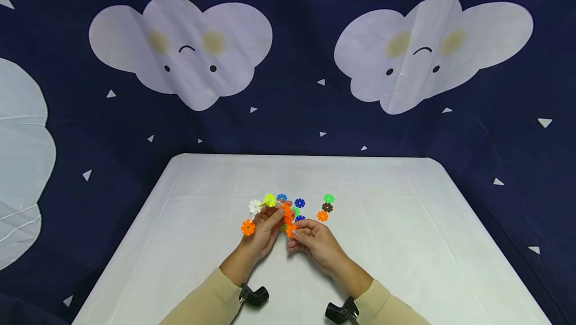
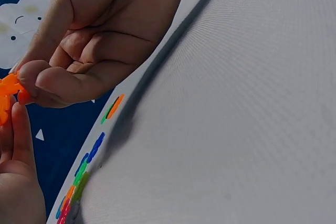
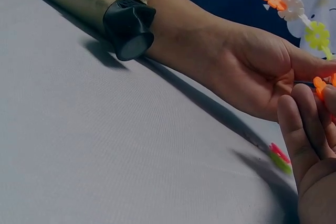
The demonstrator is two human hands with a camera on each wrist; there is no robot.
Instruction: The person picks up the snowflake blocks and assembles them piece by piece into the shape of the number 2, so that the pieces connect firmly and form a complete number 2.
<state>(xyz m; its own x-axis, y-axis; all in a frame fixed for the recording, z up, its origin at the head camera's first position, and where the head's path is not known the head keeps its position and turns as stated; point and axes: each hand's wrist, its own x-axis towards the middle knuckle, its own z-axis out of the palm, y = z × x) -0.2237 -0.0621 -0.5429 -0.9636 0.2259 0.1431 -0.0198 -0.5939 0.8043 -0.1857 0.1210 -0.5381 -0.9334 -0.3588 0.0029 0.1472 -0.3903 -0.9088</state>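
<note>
A chain of flower-shaped plastic pieces runs over my left hand (image 1: 264, 230): an orange flower (image 1: 248, 227), a white flower (image 3: 293, 9) and a yellow flower (image 3: 317, 36) show above that hand. Its thumb and fingers grip the linked orange pieces (image 1: 287, 212). Close on the right, my right hand (image 1: 317, 243) pinches another orange flower (image 1: 291, 230) between thumb and fingertips, at the lower end of the orange pieces. In the left wrist view the orange flowers (image 2: 7, 88) lie between both hands' fingertips, partly cut off by the frame edge.
Loose flower pieces lie on the white table (image 1: 405, 255) behind the hands: blue (image 1: 299, 203) and green ones, partly covered. Farther right sit a green (image 1: 329, 198), a brown (image 1: 327, 207) and an orange piece (image 1: 322, 216). A dark blue cloud-patterned cloth (image 1: 297, 130) hangs behind.
</note>
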